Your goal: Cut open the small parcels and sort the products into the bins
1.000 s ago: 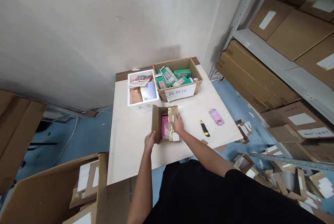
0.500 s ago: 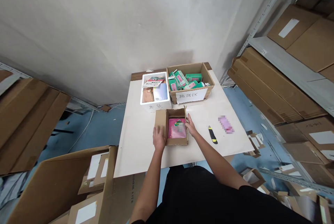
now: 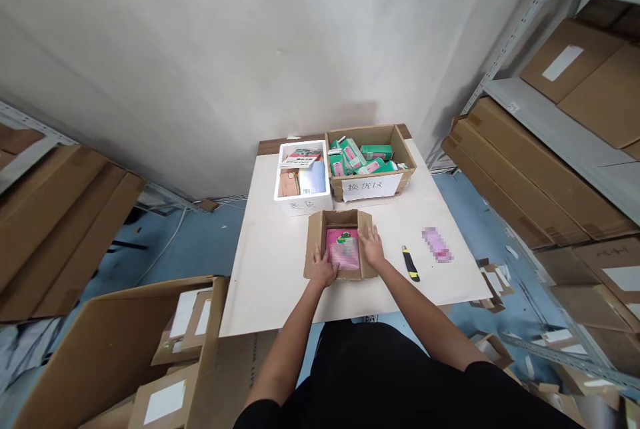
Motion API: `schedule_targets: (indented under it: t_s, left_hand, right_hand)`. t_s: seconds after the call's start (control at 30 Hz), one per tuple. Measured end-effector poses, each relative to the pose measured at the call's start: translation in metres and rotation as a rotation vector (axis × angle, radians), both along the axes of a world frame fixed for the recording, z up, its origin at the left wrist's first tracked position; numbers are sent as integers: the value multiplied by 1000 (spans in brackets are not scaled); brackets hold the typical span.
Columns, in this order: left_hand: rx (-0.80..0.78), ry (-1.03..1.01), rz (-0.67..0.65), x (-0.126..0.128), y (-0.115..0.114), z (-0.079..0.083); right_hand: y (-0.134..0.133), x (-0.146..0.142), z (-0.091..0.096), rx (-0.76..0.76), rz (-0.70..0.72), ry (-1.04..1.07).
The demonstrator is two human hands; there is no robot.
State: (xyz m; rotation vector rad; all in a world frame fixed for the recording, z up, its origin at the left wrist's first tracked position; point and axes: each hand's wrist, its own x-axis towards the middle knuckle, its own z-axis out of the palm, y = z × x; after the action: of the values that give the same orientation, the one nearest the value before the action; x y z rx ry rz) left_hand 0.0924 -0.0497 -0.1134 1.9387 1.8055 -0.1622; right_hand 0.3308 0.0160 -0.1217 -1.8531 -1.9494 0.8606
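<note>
A small cardboard box stands open near the table's front, both side flaps folded outward. Inside it lies a pink package with a green and white emblem. My left hand rests at the box's front left, fingers spread and reaching over the edge toward the pink package. On the right flap lies my right hand, its fingers stretched out. A black and yellow box cutter lies on the table to the right of the box.
Behind stand a white foam box with booklets and a cardboard bin of green cartons. A blurred pink item lies at the table's right. A large carton stands front left; shelving with boxes rises on the right.
The right flap has been folded outward under my right hand. My left hand has moved right, from the left flap to the box's front edge beside the pink package.
</note>
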Motion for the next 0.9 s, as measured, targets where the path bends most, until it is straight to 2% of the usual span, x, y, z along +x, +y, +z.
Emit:
schedule_targets:
  t_s: [0.13,0.3,0.43,0.57,0.67,0.77,0.9]
  left_hand:
    - [21,-20,42,3,-1,-5]
    - [-2,-27,101,11,3,-5]
    - [55,-49,121,8,3,9]
    - [180,-249,156,-13,2,27]
    - [100,-365,45,-36,1,35]
    - [-33,-340,-101,-50,-2,37]
    - [-69,-171,-69,-43,-10,33]
  right_hand:
    - [-8,-8,-11,-72,-32,68]
    - [-10,0,-8,-52,33,54]
    - [-10,3,-6,-53,68,6]
    - [-8,6,-4,-27,80,13]
    - [-7,4,5,10,48,13]
    - [-7,-8,18,112,2,51]
    - [-9,-38,24,183,69,104]
